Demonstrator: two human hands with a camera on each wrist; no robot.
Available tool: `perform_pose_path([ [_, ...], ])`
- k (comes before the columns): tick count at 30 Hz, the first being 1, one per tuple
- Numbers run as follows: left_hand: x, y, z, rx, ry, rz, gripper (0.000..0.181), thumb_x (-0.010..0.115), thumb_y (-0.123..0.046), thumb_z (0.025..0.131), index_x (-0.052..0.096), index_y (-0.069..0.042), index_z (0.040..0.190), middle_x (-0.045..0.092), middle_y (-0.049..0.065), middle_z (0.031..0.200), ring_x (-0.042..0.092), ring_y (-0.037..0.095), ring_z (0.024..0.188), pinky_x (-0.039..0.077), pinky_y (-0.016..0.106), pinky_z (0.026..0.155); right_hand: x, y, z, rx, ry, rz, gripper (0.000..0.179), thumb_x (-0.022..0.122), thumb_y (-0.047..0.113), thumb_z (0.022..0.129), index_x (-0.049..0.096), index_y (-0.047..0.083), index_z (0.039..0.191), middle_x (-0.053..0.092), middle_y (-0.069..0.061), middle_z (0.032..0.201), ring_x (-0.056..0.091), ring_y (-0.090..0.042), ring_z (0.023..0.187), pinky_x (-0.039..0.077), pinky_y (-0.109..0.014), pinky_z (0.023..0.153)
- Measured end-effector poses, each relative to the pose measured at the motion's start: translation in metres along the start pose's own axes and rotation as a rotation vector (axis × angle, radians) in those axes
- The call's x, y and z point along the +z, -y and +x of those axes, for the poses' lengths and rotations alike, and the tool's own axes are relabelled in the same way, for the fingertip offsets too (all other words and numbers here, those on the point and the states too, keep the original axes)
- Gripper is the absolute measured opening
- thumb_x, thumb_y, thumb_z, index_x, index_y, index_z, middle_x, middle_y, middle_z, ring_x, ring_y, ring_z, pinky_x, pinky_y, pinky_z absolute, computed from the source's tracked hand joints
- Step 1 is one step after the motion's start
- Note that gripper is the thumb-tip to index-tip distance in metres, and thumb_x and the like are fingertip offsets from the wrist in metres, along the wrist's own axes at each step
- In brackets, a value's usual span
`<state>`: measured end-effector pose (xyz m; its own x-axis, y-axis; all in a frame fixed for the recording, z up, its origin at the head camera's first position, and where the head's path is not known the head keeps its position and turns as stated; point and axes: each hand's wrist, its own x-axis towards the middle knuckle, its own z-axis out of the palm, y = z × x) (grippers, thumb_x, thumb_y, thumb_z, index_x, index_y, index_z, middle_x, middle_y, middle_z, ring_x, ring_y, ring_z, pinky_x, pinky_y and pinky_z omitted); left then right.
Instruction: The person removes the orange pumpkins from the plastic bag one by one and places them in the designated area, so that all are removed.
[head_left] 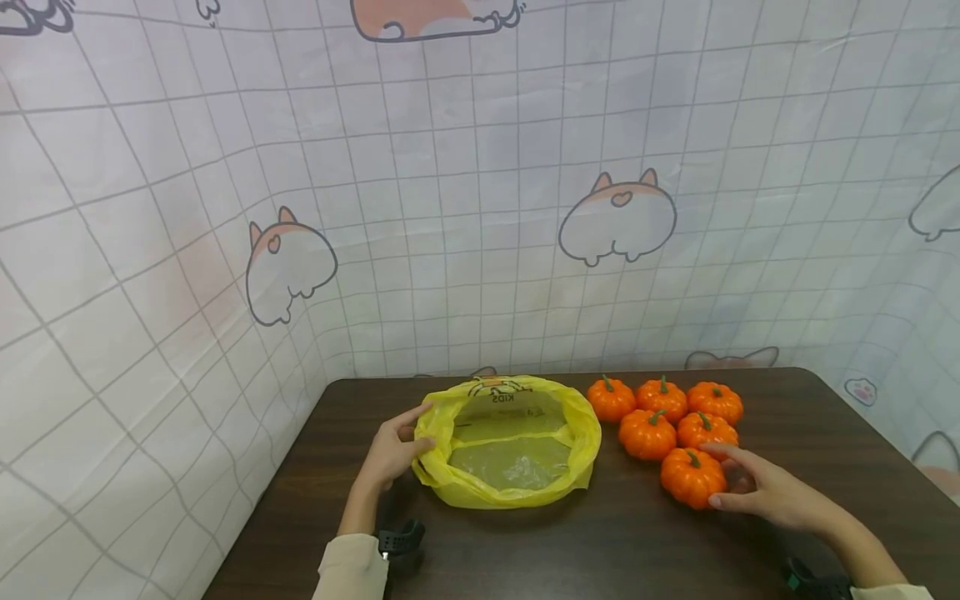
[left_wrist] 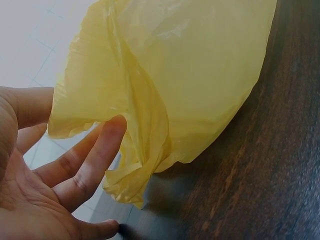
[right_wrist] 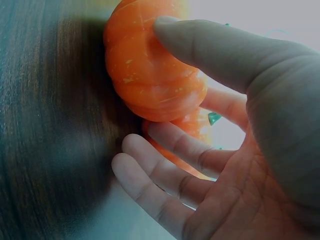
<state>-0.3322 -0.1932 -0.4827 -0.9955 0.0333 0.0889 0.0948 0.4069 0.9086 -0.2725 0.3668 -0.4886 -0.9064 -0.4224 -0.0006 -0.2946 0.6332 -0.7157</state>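
A yellow plastic bag stands with its mouth spread wide; "KIDS" lettering shows at its back. At its left rim is my left hand, fingers loosely extended against the thin plastic. In the left wrist view, a fold of the bag hangs by the fingertips, and one digit passes behind it. My right hand is spread around the right side of the nearest small orange pumpkin. In the right wrist view the thumb overlaps that pumpkin, while the other fingers extend loosely below it.
Several more orange pumpkins with green stems sit clustered right of the bag, behind the nearest one. Everything stands on a dark wood table. Behind and left hangs a white gridded curtain with cartoon animal prints.
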Motion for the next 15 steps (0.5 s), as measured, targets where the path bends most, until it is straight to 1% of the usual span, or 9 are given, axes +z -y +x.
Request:
perform_pose_path([
  [3,-0.001,0.001,0.001,-0.005,0.002,-0.004,0.06,0.071,-0.006,0.093,0.057,-0.025,0.148,0.067,0.025,0.12,0.064,0.019,0.081,0.054,0.033,0.066,0.0,0.0,-0.001,0.012,0.003,0.007,0.075,0.073,0.024,0.095,0.034,-0.005,0.152,0.055,-0.034,0.129,0.064,-0.024,0.097,0.054,-0.026,0.072],
  [6,-0.005,-0.001,0.001,-0.002,0.003,0.008,0.06,0.071,-0.009,0.094,0.056,-0.028,0.149,0.067,0.023,0.12,0.065,0.02,0.084,0.055,0.034,0.069,0.001,0.001,-0.002,0.022,-0.003,0.003,0.076,0.073,0.024,0.095,0.034,-0.004,0.153,0.055,-0.033,0.129,0.064,-0.025,0.099,0.054,-0.025,0.072],
  [9,-0.012,-0.004,-0.002,0.017,-0.003,0.036,0.059,0.071,-0.011,0.095,0.054,-0.029,0.15,0.067,0.021,0.122,0.067,0.023,0.093,0.057,0.041,0.078,0.001,0.004,-0.003,0.015,-0.034,-0.055,0.075,0.075,0.026,0.093,0.037,-0.002,0.152,0.057,-0.027,0.125,0.059,-0.015,0.095,0.05,-0.024,0.07],
  [11,-0.018,-0.007,-0.004,0.028,-0.006,0.05,0.059,0.069,-0.012,0.097,0.053,-0.028,0.151,0.067,0.021,0.126,0.069,0.028,0.097,0.058,0.048,0.086,0.0,0.008,-0.006,0.006,-0.061,-0.102,0.073,0.075,0.028,0.093,0.04,-0.001,0.151,0.056,-0.022,0.121,0.054,-0.009,0.089,0.047,-0.023,0.067],
  [13,-0.023,-0.012,-0.007,0.039,-0.022,0.085,0.058,0.069,-0.014,0.097,0.052,-0.028,0.151,0.068,0.019,0.128,0.069,0.031,0.107,0.057,0.052,0.092,-0.001,0.014,-0.008,0.003,-0.099,-0.153,0.072,0.075,0.031,0.093,0.043,0.001,0.149,0.054,-0.018,0.118,0.049,-0.008,0.085,0.044,-0.024,0.065],
  [15,-0.028,-0.02,-0.01,0.051,-0.042,0.144,0.057,0.069,-0.017,0.098,0.052,-0.031,0.151,0.069,0.016,0.129,0.068,0.033,0.112,0.056,0.054,0.094,-0.001,0.02,-0.011,0.001,-0.138,-0.18,0.071,0.075,0.033,0.093,0.045,0.002,0.148,0.053,-0.016,0.117,0.047,-0.008,0.085,0.043,-0.024,0.064],
])
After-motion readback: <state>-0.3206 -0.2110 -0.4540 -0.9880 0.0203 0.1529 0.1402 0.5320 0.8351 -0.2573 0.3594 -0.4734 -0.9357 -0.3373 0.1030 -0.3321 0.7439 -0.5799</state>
